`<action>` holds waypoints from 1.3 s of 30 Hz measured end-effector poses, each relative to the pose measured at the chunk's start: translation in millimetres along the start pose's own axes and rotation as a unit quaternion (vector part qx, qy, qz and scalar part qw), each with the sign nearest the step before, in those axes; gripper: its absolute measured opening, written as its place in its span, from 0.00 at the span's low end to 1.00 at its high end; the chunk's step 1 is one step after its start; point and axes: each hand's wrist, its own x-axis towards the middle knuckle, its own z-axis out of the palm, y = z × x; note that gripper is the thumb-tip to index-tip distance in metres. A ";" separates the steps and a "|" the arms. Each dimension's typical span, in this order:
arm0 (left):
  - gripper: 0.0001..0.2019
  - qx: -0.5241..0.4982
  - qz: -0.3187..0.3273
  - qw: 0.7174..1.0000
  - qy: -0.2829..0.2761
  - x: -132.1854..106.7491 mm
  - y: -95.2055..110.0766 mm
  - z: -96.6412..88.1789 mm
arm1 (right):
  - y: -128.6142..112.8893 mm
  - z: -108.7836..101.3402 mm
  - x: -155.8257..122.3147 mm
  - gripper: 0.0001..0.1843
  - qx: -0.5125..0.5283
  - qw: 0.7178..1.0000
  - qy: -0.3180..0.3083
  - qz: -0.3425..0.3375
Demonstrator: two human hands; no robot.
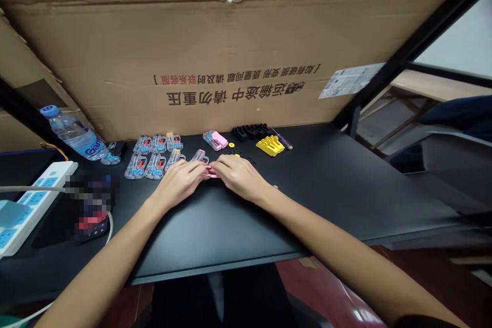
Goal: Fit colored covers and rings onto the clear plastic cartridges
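Note:
Between my left hand (183, 180) and my right hand (237, 174), a small pink plastic part (210, 172) is pinched by the fingers of both. Its exact kind is mostly covered by my fingertips. Just behind my left hand stand several clear plastic cases (156, 165) in two rows, with red and blue pieces inside and some yellow or pink tops. Beyond my hands lies another clear case with a pink part (216, 140). Yellow plastic parts (270, 145) and black plastic parts (250, 132) are lined up behind my right hand, near small yellow and black discs (237, 155).
A water bottle (75, 132) leans at the back left. Nearer on the left are a white power strip (36, 205) and a cable. A cardboard wall (230, 41) closes off the back of the black table (215, 236). A dark pen-like tool (282, 139) lies beside the yellow parts.

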 end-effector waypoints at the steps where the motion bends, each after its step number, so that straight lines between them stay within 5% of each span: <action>1: 0.12 -0.001 0.001 1.000 0.001 -0.2 0.0 0.2 | -0.4 0.8 -0.5 0.14 -0.004 1.000 -0.001 -0.001; 9: 0.14 -0.007 -0.012 1.000 0.000 -2.2 -0.8 4.0 | -0.2 7.0 -2.8 0.14 0.058 0.998 0.006 0.028; 17: 0.13 -0.021 -0.027 0.999 -0.006 -2.0 -1.7 3.4 | 6.2 7.3 -1.8 0.10 0.240 0.968 0.027 0.076; 26: 0.12 -0.027 -0.030 0.999 -0.006 -1.8 -2.5 0.4 | 3.9 7.9 0.4 0.12 0.295 0.944 0.088 0.119; 32: 0.10 -0.022 -0.011 0.999 0.044 -2.2 -3.7 -2.8 | -2.2 3.7 3.4 0.09 0.321 0.932 0.133 0.102; 39: 0.10 -0.020 -0.008 0.998 0.064 -1.0 -1.6 -3.7 | -1.7 8.4 1.0 0.10 0.277 0.941 0.159 0.108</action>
